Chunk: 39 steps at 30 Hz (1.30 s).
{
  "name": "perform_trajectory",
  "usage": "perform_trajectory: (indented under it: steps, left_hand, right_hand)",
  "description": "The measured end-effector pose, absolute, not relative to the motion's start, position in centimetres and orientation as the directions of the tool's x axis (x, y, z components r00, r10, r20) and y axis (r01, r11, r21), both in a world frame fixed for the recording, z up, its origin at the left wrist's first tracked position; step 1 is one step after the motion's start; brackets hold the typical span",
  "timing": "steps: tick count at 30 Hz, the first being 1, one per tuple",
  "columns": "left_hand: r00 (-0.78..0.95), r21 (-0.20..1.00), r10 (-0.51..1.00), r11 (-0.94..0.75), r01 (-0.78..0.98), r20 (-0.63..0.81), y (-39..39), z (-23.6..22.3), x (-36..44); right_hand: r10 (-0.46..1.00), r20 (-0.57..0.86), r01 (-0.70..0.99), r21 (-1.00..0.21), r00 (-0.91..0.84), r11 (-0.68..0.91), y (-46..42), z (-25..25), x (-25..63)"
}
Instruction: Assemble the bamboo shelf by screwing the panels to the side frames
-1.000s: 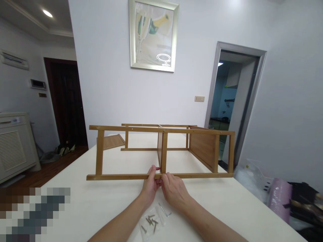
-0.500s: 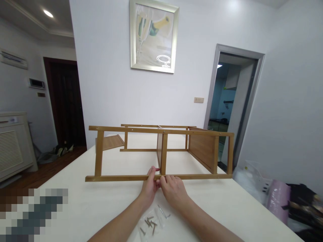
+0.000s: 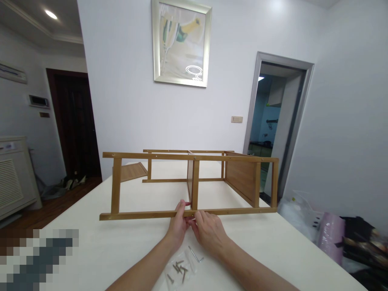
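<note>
A bamboo shelf frame (image 3: 145, 214) lies on its side on the white table (image 3: 100, 250). My left hand (image 3: 178, 226) pinches the frame's near bottom rail just left of the middle upright, thumb on top beside something small and red. My right hand (image 3: 209, 231) is closed against the same rail right beside it, fingertips at the joint; what they hold is hidden. Near my wrists lie several dark screws (image 3: 178, 269) on a clear plastic bag and a metal hex key (image 3: 195, 254).
A loose bamboo panel (image 3: 130, 171) lies at the table's far left. Clear plastic wrapping (image 3: 298, 210), a pink roll (image 3: 330, 236) and dark items sit off the table's right edge. A blurred patch covers the lower left corner. An open doorway is at the back right.
The view has shifted a little to the right and down. Both hands stay at the same joint on the bottom rail, with only slight finger movement.
</note>
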State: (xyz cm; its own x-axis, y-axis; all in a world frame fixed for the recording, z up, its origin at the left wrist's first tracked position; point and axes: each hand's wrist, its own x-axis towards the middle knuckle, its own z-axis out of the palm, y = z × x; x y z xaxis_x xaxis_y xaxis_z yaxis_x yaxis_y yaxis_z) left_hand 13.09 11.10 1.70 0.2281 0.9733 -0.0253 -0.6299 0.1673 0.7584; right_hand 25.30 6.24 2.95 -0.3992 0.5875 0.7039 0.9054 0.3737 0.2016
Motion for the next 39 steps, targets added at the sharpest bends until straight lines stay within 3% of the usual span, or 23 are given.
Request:
perform_trajectory:
  steps: [13, 31, 39]
  left_hand:
    - [0.247, 0.755, 0.969, 0.184, -0.629, -0.031, 11.30, 1.53, 13.09]
    - [0.251, 0.757, 0.968, 0.171, -0.631, -0.010, 11.20, 1.56, 13.08]
    - [0.259, 0.751, 0.966, 0.188, -0.633, -0.024, 11.05, 1.90, 13.08]
  right_hand:
    - [0.630, 0.615, 0.876, 0.254, -0.474, 0.411, 6.48, 3.07, 25.10]
    - [0.653, 0.570, 0.864, 0.393, -0.497, 0.314, 6.28, 3.41, 24.36]
    - [0.643, 0.652, 0.916, 0.281, -0.401, 0.287, 6.60, 3.10, 24.99]
